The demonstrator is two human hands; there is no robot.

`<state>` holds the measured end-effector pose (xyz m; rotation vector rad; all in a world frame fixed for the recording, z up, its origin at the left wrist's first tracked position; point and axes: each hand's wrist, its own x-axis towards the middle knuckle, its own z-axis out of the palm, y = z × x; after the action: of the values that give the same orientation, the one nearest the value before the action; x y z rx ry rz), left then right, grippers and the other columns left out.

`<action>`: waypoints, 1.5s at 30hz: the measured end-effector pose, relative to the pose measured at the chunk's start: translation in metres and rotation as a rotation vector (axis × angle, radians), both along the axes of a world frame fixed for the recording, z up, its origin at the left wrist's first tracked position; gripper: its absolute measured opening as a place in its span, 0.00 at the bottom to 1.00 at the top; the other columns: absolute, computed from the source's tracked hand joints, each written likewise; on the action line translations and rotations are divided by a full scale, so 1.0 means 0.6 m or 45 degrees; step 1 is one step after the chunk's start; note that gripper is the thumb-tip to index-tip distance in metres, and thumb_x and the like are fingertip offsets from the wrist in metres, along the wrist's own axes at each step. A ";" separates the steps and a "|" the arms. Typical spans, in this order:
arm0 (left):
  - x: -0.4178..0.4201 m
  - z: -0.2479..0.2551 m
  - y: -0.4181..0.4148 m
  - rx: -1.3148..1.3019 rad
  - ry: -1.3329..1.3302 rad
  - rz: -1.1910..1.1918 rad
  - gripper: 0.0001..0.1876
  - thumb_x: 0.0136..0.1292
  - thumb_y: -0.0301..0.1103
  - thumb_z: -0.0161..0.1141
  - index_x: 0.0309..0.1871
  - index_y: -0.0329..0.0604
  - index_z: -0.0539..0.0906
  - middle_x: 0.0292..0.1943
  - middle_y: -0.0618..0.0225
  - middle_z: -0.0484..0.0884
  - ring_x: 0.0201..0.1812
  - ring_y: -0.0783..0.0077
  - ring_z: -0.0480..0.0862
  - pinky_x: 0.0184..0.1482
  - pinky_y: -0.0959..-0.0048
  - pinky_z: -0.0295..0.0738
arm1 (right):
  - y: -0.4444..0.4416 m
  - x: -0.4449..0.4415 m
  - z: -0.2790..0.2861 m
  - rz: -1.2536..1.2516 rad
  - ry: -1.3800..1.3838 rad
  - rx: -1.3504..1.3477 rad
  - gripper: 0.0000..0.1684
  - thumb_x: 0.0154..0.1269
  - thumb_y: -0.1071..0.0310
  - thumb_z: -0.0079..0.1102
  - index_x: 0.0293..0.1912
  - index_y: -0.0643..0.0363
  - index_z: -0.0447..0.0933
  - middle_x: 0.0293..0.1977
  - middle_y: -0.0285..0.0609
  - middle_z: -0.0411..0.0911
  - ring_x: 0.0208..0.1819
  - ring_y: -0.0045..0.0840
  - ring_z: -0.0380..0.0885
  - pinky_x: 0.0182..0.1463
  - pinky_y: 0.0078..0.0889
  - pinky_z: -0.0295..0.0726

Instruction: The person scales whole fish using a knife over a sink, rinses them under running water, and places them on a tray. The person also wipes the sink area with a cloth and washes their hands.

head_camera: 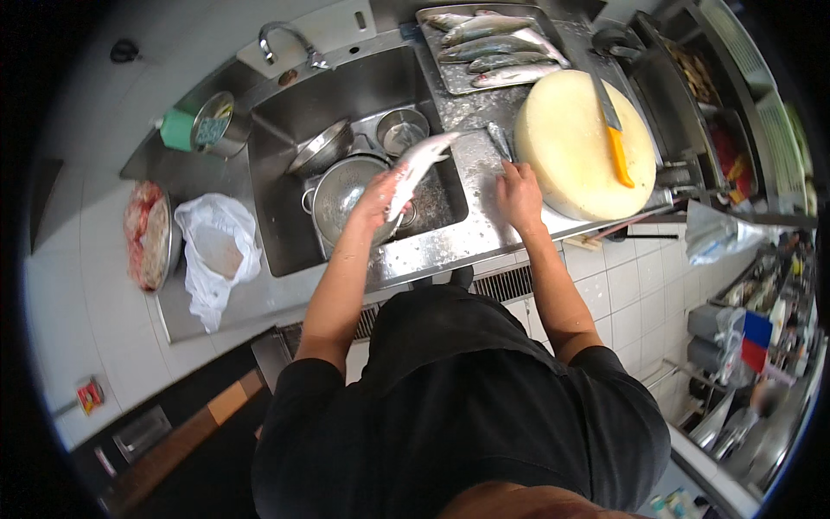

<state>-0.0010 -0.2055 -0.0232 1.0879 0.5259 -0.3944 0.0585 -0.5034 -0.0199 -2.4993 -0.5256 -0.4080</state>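
Note:
A silvery whole fish (418, 168) is gripped in my left hand (379, 201), tilted over the steel sink (337, 91). Its narrow tail end points up and right, towards the counter. Beneath it in the sink sit a steel colander (340, 188), a second metal strainer (322, 148) and a small steel pot (402, 132). My right hand (522, 193) is at the counter's front, its curled fingers around the near end of a slim metal hand tool (498, 139). The palm hides the rest of that tool. Scales and water speckle the steel counter (473, 172) between the hands.
A metal tray (455, 83) of several whole fish lies behind. On the round cutting board (564, 130) rests a yellow-handled knife (619, 156). Left of the sink are a white plastic bag (220, 240), a bowl of raw flesh (146, 237) and a metal container (224, 133). A faucet (288, 32) overhangs the sink.

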 end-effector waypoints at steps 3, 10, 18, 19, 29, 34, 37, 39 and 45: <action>-0.045 0.017 0.046 -0.077 -0.013 0.203 0.26 0.65 0.53 0.67 0.50 0.37 0.78 0.29 0.60 0.83 0.21 0.72 0.82 0.21 0.74 0.78 | 0.042 0.027 0.011 0.171 0.018 0.152 0.17 0.64 0.68 0.60 0.52 0.62 0.80 0.41 0.51 0.79 0.43 0.46 0.79 0.48 0.45 0.79; -0.075 0.020 0.120 0.102 0.003 0.620 0.22 0.61 0.46 0.71 0.47 0.36 0.81 0.29 0.64 0.83 0.20 0.74 0.81 0.19 0.77 0.76 | 0.255 0.139 0.019 0.568 0.238 0.116 0.17 0.68 0.58 0.57 0.45 0.61 0.84 0.39 0.53 0.81 0.44 0.47 0.80 0.50 0.46 0.79; -0.029 0.007 0.224 -0.062 -0.005 0.794 0.25 0.62 0.56 0.69 0.41 0.40 0.81 0.24 0.64 0.82 0.17 0.72 0.80 0.17 0.75 0.74 | 0.587 0.300 -0.005 0.454 0.444 -0.073 0.32 0.70 0.44 0.52 0.57 0.62 0.77 0.55 0.60 0.76 0.56 0.53 0.76 0.63 0.49 0.74; -0.020 0.014 0.236 -0.053 0.002 0.803 0.25 0.63 0.57 0.67 0.42 0.41 0.81 0.24 0.64 0.82 0.17 0.73 0.80 0.17 0.75 0.74 | 0.630 0.317 -0.005 0.404 0.432 -0.078 0.33 0.70 0.43 0.51 0.59 0.63 0.76 0.57 0.61 0.74 0.58 0.53 0.75 0.65 0.49 0.73; 0.072 -0.023 0.324 -0.069 -0.080 0.698 0.26 0.66 0.56 0.65 0.47 0.38 0.80 0.32 0.62 0.84 0.25 0.70 0.84 0.24 0.71 0.79 | 0.743 0.383 0.059 0.292 0.443 -0.550 0.36 0.70 0.43 0.46 0.60 0.64 0.76 0.61 0.64 0.72 0.65 0.52 0.72 0.66 0.50 0.72; 0.181 -0.093 0.325 -0.111 -0.198 0.814 0.22 0.70 0.50 0.63 0.53 0.38 0.79 0.41 0.62 0.84 0.38 0.67 0.85 0.32 0.63 0.82 | 0.708 0.292 -0.022 0.315 0.550 -0.069 0.33 0.68 0.46 0.53 0.57 0.65 0.77 0.48 0.62 0.81 0.52 0.52 0.81 0.57 0.48 0.79; 0.236 -0.092 0.303 -0.133 -0.160 0.972 0.20 0.75 0.53 0.52 0.52 0.46 0.79 0.36 0.66 0.83 0.32 0.68 0.84 0.25 0.67 0.77 | 0.701 0.239 -0.067 0.282 1.077 0.384 0.29 0.71 0.47 0.56 0.57 0.62 0.77 0.40 0.51 0.83 0.43 0.38 0.83 0.41 0.39 0.84; 0.237 -0.070 0.294 -0.064 -0.077 0.879 0.21 0.78 0.53 0.45 0.52 0.47 0.78 0.40 0.66 0.82 0.37 0.67 0.83 0.28 0.66 0.76 | 0.692 0.220 -0.059 0.217 1.306 0.647 0.26 0.72 0.48 0.56 0.55 0.60 0.77 0.35 0.44 0.82 0.36 0.29 0.81 0.31 0.33 0.81; 0.242 -0.090 0.302 -0.353 -0.245 0.811 0.18 0.72 0.50 0.52 0.45 0.44 0.81 0.42 0.63 0.82 0.41 0.66 0.82 0.33 0.69 0.76 | 0.665 0.234 -0.018 0.255 1.318 0.726 0.23 0.69 0.56 0.62 0.50 0.67 0.79 0.29 0.44 0.79 0.24 0.23 0.74 0.23 0.30 0.71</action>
<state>0.1442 -0.0244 -0.0773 0.6350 0.5941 0.1919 0.1991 -0.1044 -0.0306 -1.7475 -0.1742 0.7020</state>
